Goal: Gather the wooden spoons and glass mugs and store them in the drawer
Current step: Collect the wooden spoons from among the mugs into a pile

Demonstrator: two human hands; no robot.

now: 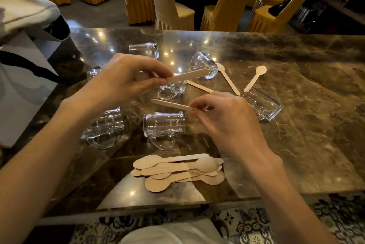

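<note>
Spoons stacked (177, 170) at 6 o'clock on the desk (296, 145). Left hand (122, 80) and right hand (223, 121) each pinch one spoon; lay both flat on the stack, then collect the three strays at 1 o'clock (254, 79).

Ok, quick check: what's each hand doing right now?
Left hand: closed, pinching a wooden spoon by one end.
Right hand: closed, pinching another wooden spoon above the marble table.

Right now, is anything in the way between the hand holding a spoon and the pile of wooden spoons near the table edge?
Partly: the right hand holds a flat wooden spoon above a tipped clear glass mug, lying between it and the pile of wooden spoons.
</note>
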